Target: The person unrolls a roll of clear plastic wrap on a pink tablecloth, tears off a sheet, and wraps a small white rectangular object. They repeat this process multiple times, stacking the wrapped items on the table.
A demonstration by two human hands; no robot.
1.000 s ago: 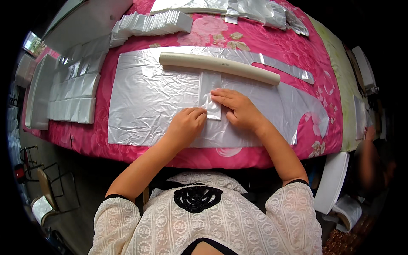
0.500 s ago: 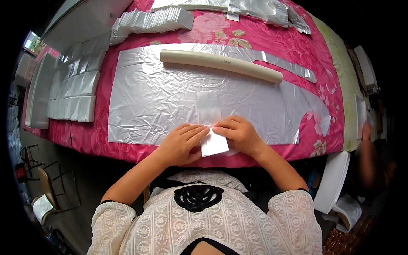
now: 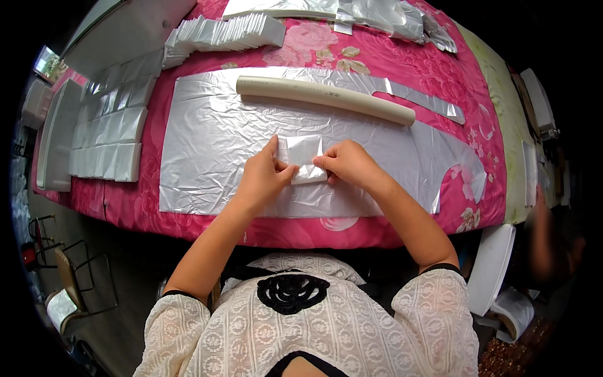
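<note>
A small white folded plastic bag, squarish and slightly shiny, lies between my hands. My left hand pinches its lower left edge between thumb and fingers, with the index finger stretched up beside it. At its right edge my right hand grips with thumb and fingertips. Beneath both hands spreads a large silvery plastic bag, laid flat and wrinkled, with two handle strips at its right end. Beyond my hands a cream-coloured tube rests across this flat bag.
A pink flowered cloth covers the table. Rows of folded white packets sit at the left, and a long row of them at the back. More silvery bags lie at the far edge. Another person's arm shows at right.
Both hands have moved away from me, off the table's near edge. The long strip with its turned-up end is now a short squarish packet lying further in.
</note>
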